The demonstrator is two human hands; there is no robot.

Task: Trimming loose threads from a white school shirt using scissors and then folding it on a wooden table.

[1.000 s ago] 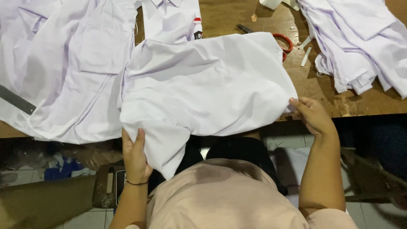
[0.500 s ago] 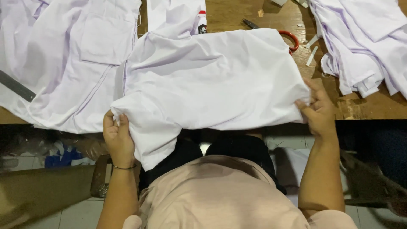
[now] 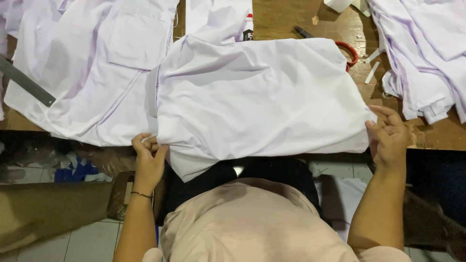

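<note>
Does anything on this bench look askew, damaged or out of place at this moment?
Mostly no. The red-handled scissors lie half buried under the white garment gripped by the left hand and right hand. Paper scraps litter the wooden table.

We see a white cotton shirt spread over the brown wooden table. The left hand pinches its near-left edge; the right hand grips its right corner.

Red-handled scissors and a grey ruler lie near white shirts.
</note>
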